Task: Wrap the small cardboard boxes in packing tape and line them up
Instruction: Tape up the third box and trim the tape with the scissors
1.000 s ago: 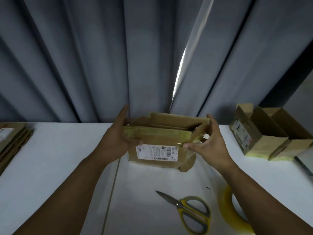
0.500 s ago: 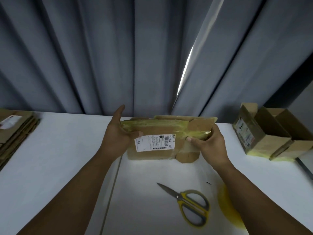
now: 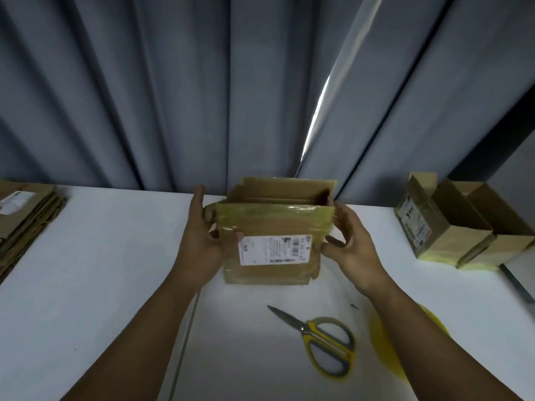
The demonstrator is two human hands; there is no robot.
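A small cardboard box [image 3: 273, 224] with a white shipping label and yellowish tape along its top edge stands upright on the white table [image 3: 101, 270], its top open. My left hand [image 3: 202, 244] grips its left side, thumb on the front face. My right hand [image 3: 350, 244] grips its right side, thumb on the front near the label. A yellow roll of packing tape [image 3: 382, 340] lies at the lower right, mostly hidden by my right forearm. Two taped boxes [image 3: 451, 227] stand side by side at the right.
Yellow-handled scissors [image 3: 321, 337] lie on the table in front of the box. A stack of flattened cardboard [image 3: 23, 218] sits at the left edge. Grey curtains [image 3: 173, 82] hang right behind the table. A dark object edge [image 3: 518, 285] shows at the far right.
The box was flattened between my hands half a second ago; now it is opened into a box shape and stands taller, with both hands still on its sides.
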